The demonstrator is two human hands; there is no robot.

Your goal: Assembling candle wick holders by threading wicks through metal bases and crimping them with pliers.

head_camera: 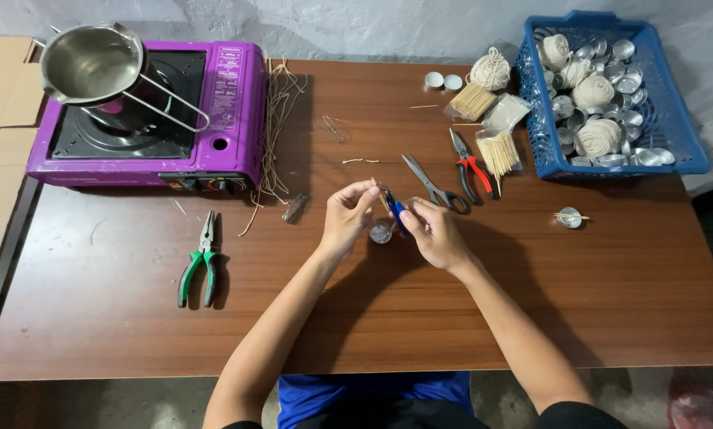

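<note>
Small blue-handled tool [395,210] is at bench [118,302] centre, pinched in right hand [436,234]. Left hand [347,216] pinches a thin wick [377,187] at tool's tip. Just under both, a tin cup [381,232] on the bench. Scissors [434,187] & red pliers [472,168] near at 1 o'clock; blue basket [674,127] further at 2; green pliers [201,262] at 9; purple stove [229,119] w/ pot [90,63] at 10.
</note>
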